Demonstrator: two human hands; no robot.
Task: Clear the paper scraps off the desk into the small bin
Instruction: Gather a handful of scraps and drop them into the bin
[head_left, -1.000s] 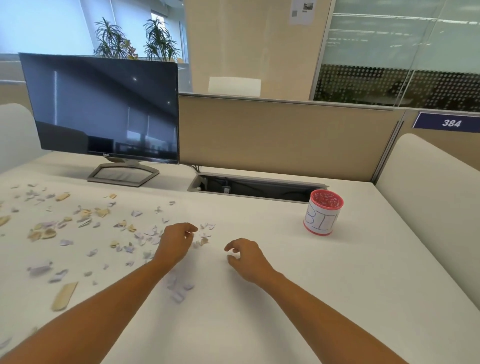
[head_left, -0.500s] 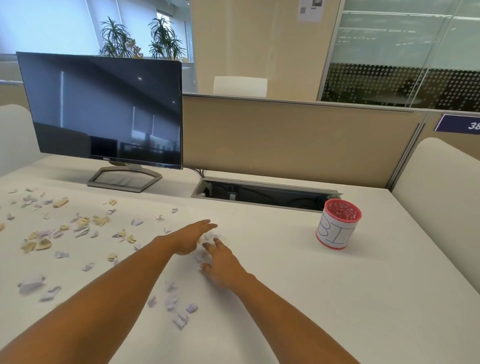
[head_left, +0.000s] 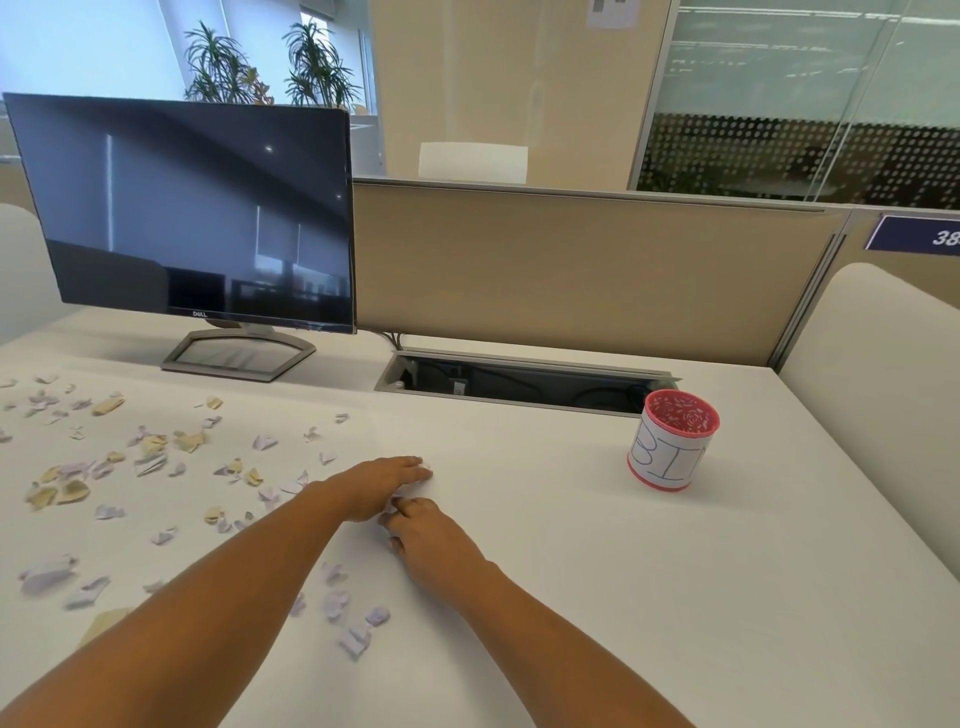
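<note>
Paper scraps (head_left: 388, 506) beneath my left hand (head_left: 382, 480) and right hand (head_left: 431, 538) mostly out of sight, number sign (head_left: 919, 236) half off-frame at right.

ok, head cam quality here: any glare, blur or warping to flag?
Head view: the dark monitor mirrors windows and small light spots, and the wide lens skews its outline; the window at upper left is blown out; paper scraps at lower left are smeared, while the bin reads sharp; shadows are soft.

Legible markings: "DELL" on the lower bezel of the monitor (head_left: 192, 208); hand-drawn letters "BI", the rest turned out of view, on the small bin (head_left: 672, 441); digits "38", cut by the frame edge, on the blue sign (head_left: 914, 236).
</note>
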